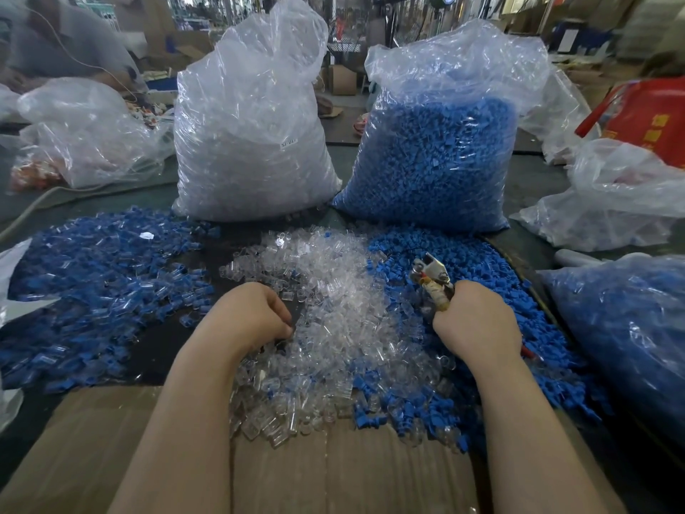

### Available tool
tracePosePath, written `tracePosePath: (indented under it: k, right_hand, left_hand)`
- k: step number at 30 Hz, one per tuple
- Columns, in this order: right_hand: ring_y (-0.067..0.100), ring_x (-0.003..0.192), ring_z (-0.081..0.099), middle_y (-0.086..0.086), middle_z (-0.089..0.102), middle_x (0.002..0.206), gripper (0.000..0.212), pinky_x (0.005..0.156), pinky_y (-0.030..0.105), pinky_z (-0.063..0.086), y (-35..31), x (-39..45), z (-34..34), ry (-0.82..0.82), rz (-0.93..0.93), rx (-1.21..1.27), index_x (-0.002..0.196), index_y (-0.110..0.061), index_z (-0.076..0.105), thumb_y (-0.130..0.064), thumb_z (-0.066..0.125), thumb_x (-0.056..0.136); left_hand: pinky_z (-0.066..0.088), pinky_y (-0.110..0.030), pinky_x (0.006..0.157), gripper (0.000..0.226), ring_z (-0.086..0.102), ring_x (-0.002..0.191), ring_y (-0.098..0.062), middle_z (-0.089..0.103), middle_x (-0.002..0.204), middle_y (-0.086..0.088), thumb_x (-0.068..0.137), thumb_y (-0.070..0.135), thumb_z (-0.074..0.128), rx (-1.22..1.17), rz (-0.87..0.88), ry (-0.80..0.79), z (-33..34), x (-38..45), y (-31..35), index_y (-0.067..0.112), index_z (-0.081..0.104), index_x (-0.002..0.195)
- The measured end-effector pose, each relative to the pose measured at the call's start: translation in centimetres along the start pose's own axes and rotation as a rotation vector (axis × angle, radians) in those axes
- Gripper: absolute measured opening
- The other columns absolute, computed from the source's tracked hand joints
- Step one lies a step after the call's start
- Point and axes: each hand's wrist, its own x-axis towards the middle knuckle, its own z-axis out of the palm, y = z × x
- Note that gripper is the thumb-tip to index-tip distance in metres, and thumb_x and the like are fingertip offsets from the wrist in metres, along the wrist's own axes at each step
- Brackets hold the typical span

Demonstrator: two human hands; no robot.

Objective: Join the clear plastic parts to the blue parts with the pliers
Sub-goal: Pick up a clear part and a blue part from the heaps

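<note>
Clear plastic parts lay heaped mid-table, blue parts just right. Right hand gripped pliers over the blue heap; left hand, fingers curled, dug among clear pieces, contents hidden.

Clear plastic parts lay heaped centrally; blue parts piled right; pliers upright above them, nose up.
</note>
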Motion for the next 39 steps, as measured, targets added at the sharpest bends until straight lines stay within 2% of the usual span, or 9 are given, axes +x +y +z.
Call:
tracePosePath:
  k: [4,11,16,19,24,29,32,35,39]
  right_hand:
    - [0.018,0.059,0.043,0.003,0.05,0.071,0.024,0.047,0.028,0.024,0.2,0.3,0.2,0.058,-0.012,0.044,0.075,-0.017,0.042,-0.023,0.06,0.089]
    - [0.023,0.068,0.052,0.002,0.059,0.078,0.016,0.06,0.033,0.039,-0.3,0.4,0.0,0.119,-0.061,0.219,0.089,-0.015,0.056,-0.03,0.063,0.09]
    - [0.017,0.07,0.052,-0.003,0.059,0.079,0.015,0.064,0.033,0.038,-0.7,0.4,-0.3,0.114,-0.086,0.376,0.09,-0.02,0.058,-0.033,0.065,0.089]
    - [0.013,0.068,0.054,-0.007,0.06,0.076,0.012,0.058,0.03,0.038,-1.0,0.2,-0.4,0.093,-0.115,0.531,0.084,-0.024,0.058,-0.031,0.067,0.089]
    - [0.007,0.06,0.053,-0.007,0.06,0.071,0.012,0.052,0.024,0.037,-1.3,-0.1,-0.5,0.089,-0.168,0.7,0.081,-0.024,0.059,-0.026,0.067,0.09]
    - [-0.007,0.064,0.056,-0.011,0.064,0.076,0.012,0.054,0.014,0.041,-1.6,-0.2,-0.6,0.089,-0.232,0.816,0.085,-0.029,0.063,-0.02,0.067,0.091]
    - [-0.004,0.062,0.057,-0.013,0.065,0.071,0.014,0.052,0.009,0.044,-1.8,-0.3,-0.5,0.074,-0.252,0.901,0.086,-0.029,0.066,-0.016,0.067,0.091]
    - [-0.001,0.052,0.051,-0.019,0.062,0.064,0.014,0.047,0.014,0.04,-2.0,-0.3,-0.3,0.058,-0.276,0.915,0.084,-0.028,0.065,-0.016,0.067,0.091]
    - [-0.002,0.053,0.051,-0.019,0.063,0.066,0.015,0.048,0.012,0.04,-2.1,-0.4,-0.3,0.065,-0.296,0.911,0.082,-0.029,0.064,-0.018,0.067,0.091]
  left_hand:
    - [0.055,-0.038,0.082,0.015,0.063,0.082,-0.017,0.068,0.082,0.001,0.077,0.018,0.081,0.092,-0.056,0.035,-0.4,0.0,-0.1,0.024,0.068,0.074]
    - [0.051,-0.029,0.059,0.011,0.065,0.065,-0.017,0.072,0.069,-0.001,0.08,0.02,0.079,-0.146,0.047,0.058,0.3,0.0,0.0,0.018,0.069,0.078]
    - [0.054,-0.034,0.066,0.009,0.066,0.069,-0.021,0.074,0.071,-0.004,0.086,0.022,0.075,-0.405,0.133,0.042,1.3,0.0,1.1,0.015,0.07,0.083]
    - [0.058,-0.033,0.077,0.014,0.073,0.079,-0.018,0.076,0.077,-0.001,0.086,0.018,0.075,-0.564,0.177,0.039,1.6,-0.1,1.7,0.012,0.065,0.094]
    - [0.052,-0.026,0.066,0.027,0.075,0.079,-0.019,0.076,0.082,-0.006,0.079,0.01,0.079,-0.88,0.231,0.037,1.9,-0.7,3.1,0.01,0.061,0.099]
    - [0.057,-0.024,0.071,0.039,0.074,0.084,-0.019,0.077,0.087,-0.006,0.065,0.02,0.083,-0.952,0.364,0.034,2.0,-1.5,4.3,0.015,0.069,0.101]
    - [0.057,-0.022,0.064,0.04,0.074,0.075,-0.018,0.077,0.082,-0.007,0.059,0.028,0.083,-1.039,0.374,0.062,2.1,-1.9,5.1,0.012,0.071,0.094]
    - [0.055,-0.02,0.055,0.038,0.072,0.062,-0.015,0.075,0.074,-0.007,0.063,0.039,0.079,-1.091,0.359,0.115,2.3,-2.3,5.7,0.013,0.068,0.087]
    - [0.042,-0.013,0.047,0.035,0.049,0.047,-0.002,0.06,0.057,0.008,0.064,0.047,0.078,-1.045,0.353,0.179,3.0,-2.5,6.2,0.017,0.062,0.075]
